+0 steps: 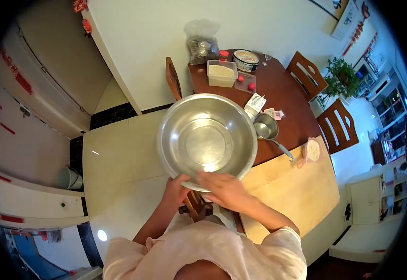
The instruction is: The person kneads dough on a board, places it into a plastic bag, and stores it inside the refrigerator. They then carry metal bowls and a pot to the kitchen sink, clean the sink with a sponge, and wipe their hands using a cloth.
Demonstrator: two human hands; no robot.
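Note:
A large, shiny metal basin (208,140) is held up in front of my body, tilted so that its inside faces the camera; nothing shows inside it. My left hand (177,190) grips the basin's lower left rim, fingers wrapped round the edge. Over the lower rim lies my right hand (224,189), slightly blurred, its fingers reaching toward the inner wall; whether they press on the metal is unclear. Just right of the basin, a metal saucepan (266,126) with a grey handle stands on the brown table (282,88).
A wooden board (289,191) covers the table's near end, with a pink cup of white powder (312,150) on it. Farther back are a plastic tub (222,74), a round tub (246,60), a carton (255,103) and a bag (203,46). Chairs (337,126) flank the table.

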